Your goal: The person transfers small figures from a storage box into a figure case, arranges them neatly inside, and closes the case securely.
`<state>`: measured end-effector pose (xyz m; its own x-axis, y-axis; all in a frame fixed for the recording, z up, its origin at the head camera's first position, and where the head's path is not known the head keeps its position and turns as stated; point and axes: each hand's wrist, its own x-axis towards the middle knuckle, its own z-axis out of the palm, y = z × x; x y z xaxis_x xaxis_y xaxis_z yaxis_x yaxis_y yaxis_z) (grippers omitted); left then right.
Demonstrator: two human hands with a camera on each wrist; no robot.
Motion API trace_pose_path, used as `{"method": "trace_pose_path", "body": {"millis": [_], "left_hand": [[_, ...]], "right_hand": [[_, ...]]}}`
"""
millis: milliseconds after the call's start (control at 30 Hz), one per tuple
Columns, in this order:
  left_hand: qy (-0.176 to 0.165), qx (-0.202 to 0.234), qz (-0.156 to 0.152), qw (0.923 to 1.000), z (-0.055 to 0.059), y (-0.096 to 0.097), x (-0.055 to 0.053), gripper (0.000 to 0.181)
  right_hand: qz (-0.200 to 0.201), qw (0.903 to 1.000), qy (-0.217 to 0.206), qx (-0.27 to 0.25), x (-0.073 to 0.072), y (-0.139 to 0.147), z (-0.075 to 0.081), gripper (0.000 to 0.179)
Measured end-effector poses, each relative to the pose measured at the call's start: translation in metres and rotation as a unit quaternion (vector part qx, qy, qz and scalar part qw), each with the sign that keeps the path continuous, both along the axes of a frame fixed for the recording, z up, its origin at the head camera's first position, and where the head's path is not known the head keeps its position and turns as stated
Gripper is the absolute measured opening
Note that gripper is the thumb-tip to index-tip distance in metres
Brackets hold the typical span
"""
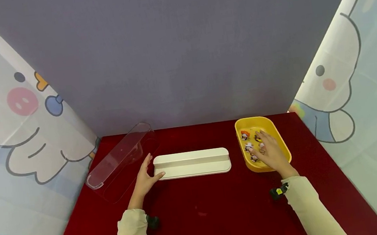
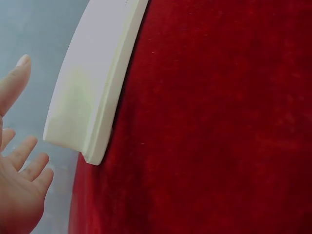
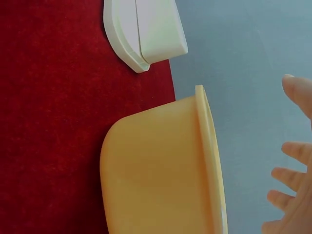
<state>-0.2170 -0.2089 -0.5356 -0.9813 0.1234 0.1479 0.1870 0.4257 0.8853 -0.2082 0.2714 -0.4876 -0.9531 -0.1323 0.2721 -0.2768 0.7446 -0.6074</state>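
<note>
A long cream two-step display stand (image 1: 195,169) lies crosswise mid-table. My left hand (image 1: 144,181) is at its left end, fingers extended and thumb spread. The left wrist view shows that hand (image 2: 22,192) apart from the stand (image 2: 80,102), holding nothing. On the right is a yellow plastic bin (image 1: 262,168) with several small figurines (image 1: 245,136) inside. Over it hovers my right hand (image 1: 272,155), fingers spread, hiding part of the contents. In the right wrist view the right hand (image 3: 295,200) is above the rim of the bin (image 3: 151,170) and grips nothing.
A transparent long cover (image 1: 117,159) lies slanted at the left of the red-clothed table (image 1: 201,218). A grey wall (image 1: 181,55) rises behind the table. Printed cartoon curtains (image 1: 20,154) hang along both sides.
</note>
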Motion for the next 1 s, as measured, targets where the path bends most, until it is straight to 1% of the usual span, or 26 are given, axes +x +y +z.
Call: {"method": "trace_pose_path", "body": {"millis": [167,367,467,633,767,900,1000], "left_hand": [[0.004,0.007,0.008,0.9999,-0.009,0.000,0.002,0.097],[-0.020,0.014,0.022,0.9994,-0.019,-0.001,0.005,0.097],[-0.032,0.019,0.026,0.9990,-0.021,0.000,0.006,0.098],[-0.048,0.021,0.027,0.9983,-0.020,0.001,0.006,0.098],[-0.050,0.022,0.028,0.9981,-0.024,0.002,0.006,0.098],[-0.056,0.027,0.030,0.9976,-0.028,0.002,0.008,0.098],[-0.055,0.029,0.031,0.9976,-0.029,0.002,0.009,0.098]], "right_hand": [[-0.001,1.0000,-0.002,-0.005,0.002,0.001,-0.002,0.072],[-0.002,0.9999,-0.008,-0.013,0.003,0.004,-0.007,0.071],[-0.002,0.9998,-0.014,-0.014,0.003,0.004,-0.007,0.071],[-0.003,0.9997,-0.018,-0.015,0.003,0.006,-0.008,0.071],[-0.002,0.9997,-0.016,-0.016,0.003,0.007,-0.009,0.071],[0.000,0.9996,-0.016,-0.021,0.004,0.010,-0.009,0.074],[0.001,0.9997,-0.008,-0.022,0.004,0.012,-0.009,0.074]]}}
